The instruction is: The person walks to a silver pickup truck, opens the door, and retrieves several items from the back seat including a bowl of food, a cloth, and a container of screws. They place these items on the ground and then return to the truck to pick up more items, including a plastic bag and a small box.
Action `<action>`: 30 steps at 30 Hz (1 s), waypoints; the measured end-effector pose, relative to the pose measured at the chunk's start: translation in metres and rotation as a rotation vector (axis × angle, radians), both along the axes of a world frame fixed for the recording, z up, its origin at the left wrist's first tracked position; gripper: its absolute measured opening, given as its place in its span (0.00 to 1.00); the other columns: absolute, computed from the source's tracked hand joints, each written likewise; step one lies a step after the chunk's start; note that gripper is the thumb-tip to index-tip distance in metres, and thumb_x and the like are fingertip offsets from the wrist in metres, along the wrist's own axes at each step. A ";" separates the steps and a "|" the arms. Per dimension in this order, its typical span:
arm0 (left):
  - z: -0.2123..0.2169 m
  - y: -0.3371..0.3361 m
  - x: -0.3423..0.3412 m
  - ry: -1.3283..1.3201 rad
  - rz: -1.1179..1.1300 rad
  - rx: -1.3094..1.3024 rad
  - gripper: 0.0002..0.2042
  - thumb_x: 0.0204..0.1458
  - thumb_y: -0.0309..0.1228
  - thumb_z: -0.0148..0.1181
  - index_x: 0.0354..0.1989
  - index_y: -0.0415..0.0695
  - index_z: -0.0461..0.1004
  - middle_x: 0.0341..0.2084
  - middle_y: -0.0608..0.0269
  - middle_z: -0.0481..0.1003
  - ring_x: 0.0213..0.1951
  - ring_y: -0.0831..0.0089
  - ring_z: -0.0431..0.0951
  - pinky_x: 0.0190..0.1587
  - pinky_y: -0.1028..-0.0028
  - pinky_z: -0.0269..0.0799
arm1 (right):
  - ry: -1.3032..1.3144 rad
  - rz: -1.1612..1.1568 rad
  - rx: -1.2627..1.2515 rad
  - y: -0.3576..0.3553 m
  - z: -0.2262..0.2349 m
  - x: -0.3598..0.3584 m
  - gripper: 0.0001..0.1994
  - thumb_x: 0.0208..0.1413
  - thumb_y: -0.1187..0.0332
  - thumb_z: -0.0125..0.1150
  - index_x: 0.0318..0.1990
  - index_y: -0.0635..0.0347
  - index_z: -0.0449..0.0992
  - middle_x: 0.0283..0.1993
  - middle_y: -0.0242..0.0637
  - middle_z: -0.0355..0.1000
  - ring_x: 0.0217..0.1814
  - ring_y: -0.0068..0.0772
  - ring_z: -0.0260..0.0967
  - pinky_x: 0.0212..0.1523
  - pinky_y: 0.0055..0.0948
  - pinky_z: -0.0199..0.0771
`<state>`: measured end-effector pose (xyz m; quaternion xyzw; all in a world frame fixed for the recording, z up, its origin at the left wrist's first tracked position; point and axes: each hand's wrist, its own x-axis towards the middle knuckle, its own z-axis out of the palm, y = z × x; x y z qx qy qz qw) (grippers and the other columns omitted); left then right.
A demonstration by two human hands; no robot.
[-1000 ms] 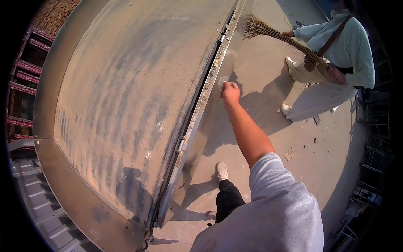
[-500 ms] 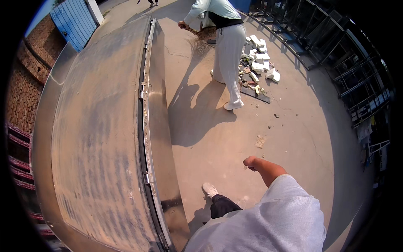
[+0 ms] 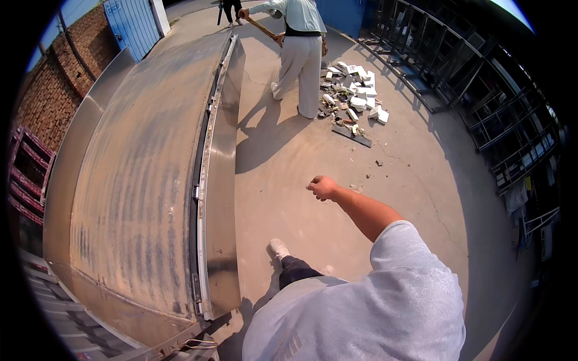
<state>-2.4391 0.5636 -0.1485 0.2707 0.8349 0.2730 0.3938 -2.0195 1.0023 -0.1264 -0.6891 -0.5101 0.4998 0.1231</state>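
The right hand (image 3: 322, 188) is held over the floor (image 3: 283, 210), between the truck bed (image 3: 138, 180) and the rubble (image 3: 360, 93), touching neither. Its fingers are curled in close; whether they hold a small piece cannot be told. The left hand is out of view; its state cannot be told. The truck bed lies to the person's left, its surface coated with dirt, with a metal side panel (image 3: 220, 180) along the edge nearer the person. The rubble lies ahead, with a dark strip (image 3: 351, 136) at its near end and loose fragments (image 3: 379, 163) closer in. Cut hazard: the side panel's edge could scrape the right hand or the leg (image 3: 296, 271) if either swings left without clearance. Trip hazard: the fragments could roll under the shoe (image 3: 278, 248) if a step lands on them unwatched. Strike hazard: a co-worker (image 3: 302, 54) stands between the truck bed and the rubble, gripping a stick (image 3: 262, 27); a wide swing could hit the person if the two draw close.
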 end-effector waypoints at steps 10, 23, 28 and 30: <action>0.009 -0.212 0.048 -0.021 0.220 -0.172 0.30 0.52 0.45 0.65 0.57 0.32 0.70 0.50 0.44 0.76 0.54 0.56 0.77 0.55 0.65 0.72 | -0.160 1.413 -0.059 -0.296 -0.019 -0.099 0.23 0.53 0.49 0.54 0.40 0.60 0.83 0.44 0.50 0.78 0.49 0.52 0.74 0.51 0.45 0.72; 0.024 -0.331 0.183 -0.227 0.087 -0.282 0.22 0.57 0.44 0.57 0.54 0.43 0.74 0.49 0.51 0.78 0.50 0.55 0.78 0.53 0.62 0.72 | -0.055 2.087 -0.413 -0.314 -0.097 -0.087 0.19 0.55 0.53 0.56 0.44 0.58 0.82 0.47 0.51 0.78 0.49 0.53 0.75 0.50 0.43 0.72; 0.042 -0.346 0.144 -0.011 0.339 -0.124 0.17 0.52 0.34 0.54 0.49 0.43 0.76 0.43 0.49 0.79 0.46 0.52 0.78 0.50 0.60 0.73 | -0.260 1.967 -0.417 -0.351 -0.063 -0.163 0.16 0.53 0.56 0.60 0.41 0.58 0.83 0.45 0.47 0.79 0.48 0.46 0.76 0.48 0.40 0.73; 0.041 -0.361 0.109 0.030 0.410 -0.031 0.17 0.50 0.32 0.54 0.48 0.43 0.77 0.42 0.49 0.80 0.45 0.51 0.79 0.49 0.60 0.73 | -0.264 2.003 -0.327 -0.377 -0.054 -0.201 0.15 0.52 0.57 0.62 0.40 0.58 0.83 0.44 0.45 0.80 0.48 0.43 0.77 0.48 0.39 0.73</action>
